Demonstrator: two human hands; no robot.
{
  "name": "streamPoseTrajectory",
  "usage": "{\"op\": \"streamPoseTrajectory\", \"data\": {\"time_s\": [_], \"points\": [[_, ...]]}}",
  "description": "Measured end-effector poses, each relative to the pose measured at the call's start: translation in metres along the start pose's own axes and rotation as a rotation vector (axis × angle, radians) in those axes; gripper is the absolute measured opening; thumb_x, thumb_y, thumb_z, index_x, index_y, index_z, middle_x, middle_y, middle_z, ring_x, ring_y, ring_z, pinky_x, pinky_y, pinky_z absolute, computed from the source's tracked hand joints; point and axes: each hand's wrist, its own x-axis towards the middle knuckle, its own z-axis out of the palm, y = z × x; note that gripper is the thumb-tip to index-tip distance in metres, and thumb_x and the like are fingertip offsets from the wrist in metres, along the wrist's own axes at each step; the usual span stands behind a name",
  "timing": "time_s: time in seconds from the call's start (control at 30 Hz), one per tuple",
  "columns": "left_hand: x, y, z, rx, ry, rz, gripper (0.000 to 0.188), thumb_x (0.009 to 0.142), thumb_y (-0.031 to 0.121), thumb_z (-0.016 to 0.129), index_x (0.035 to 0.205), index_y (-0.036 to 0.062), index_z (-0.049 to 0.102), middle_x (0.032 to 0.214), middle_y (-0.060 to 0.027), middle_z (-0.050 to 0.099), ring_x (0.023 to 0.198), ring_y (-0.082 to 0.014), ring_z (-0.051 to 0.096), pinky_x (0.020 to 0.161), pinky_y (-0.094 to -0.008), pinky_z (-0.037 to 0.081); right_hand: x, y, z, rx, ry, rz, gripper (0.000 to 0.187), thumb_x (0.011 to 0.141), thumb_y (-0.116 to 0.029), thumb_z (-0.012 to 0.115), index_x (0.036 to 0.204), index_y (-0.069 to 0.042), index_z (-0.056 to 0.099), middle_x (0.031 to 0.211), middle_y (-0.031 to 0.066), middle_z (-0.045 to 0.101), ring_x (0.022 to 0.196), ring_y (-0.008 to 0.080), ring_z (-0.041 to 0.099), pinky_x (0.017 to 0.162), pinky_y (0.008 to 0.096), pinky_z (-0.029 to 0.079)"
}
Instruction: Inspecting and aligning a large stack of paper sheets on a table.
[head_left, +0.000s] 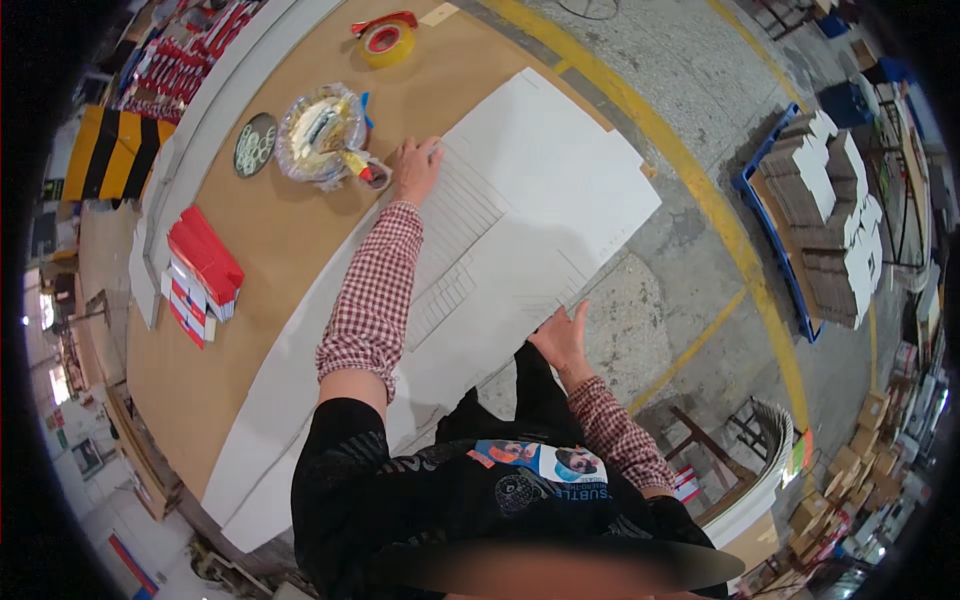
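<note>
A large white cardboard sheet (540, 210) with thin printed or creased lines lies at a slant across the brown-topped table, its near right part jutting past the table edge. My left hand (418, 168) rests at the sheet's far left edge, fingers apart and slightly bent. At the near edge is my right hand (563, 340), thumb stretched out and apart from the fingers, whose tips are partly hidden by the sheet. Just left of my left hand stands a plastic-wrapped round bundle (315, 135) with a small glue bottle (362, 168) leaning by it.
A tape dispenser (386, 42) with yellow tape lies at the table's far end. A round dish (255, 145) and red-and-white folded cartons (205, 262) sit on the left. Beyond the yellow floor line, a blue pallet (775, 240) bears stacked white cardboard. A chair (745, 450) stands right of me.
</note>
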Motion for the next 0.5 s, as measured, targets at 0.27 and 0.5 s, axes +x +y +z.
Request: {"op": "streamPoseTrajectory", "data": {"time_s": [0.27,0.5], "points": [[-0.068,-0.084,0.03,0.024,0.316,-0.201,0.026,0.081,0.022,0.052,0.1,0.0067,0.062,0.096,-0.0194,0.056,0.094,-0.0333,0.053,0.081,-0.0405,0.042,-0.014,0.004,-0.019,-0.176,0.279,0.039,0.088,0.078,-0.075,0.021,0.139,-0.012,0.02,0.144,0.01,0.02,0.131,0.0309,0.02,0.102,0.0545,0.017],[-0.083,-0.101,0.021,-0.46,0.132,-0.303,0.015,0.076,0.016,0.055,0.084,0.0078,0.065,0.08,-0.0148,0.061,0.078,-0.0298,0.059,0.068,-0.0397,0.047,-0.009,0.032,-0.008,-0.114,0.058,0.15,0.089,0.077,-0.075,0.019,0.139,-0.012,0.022,0.144,0.0106,0.021,0.132,0.0311,0.018,0.103,0.054,0.015]]}}
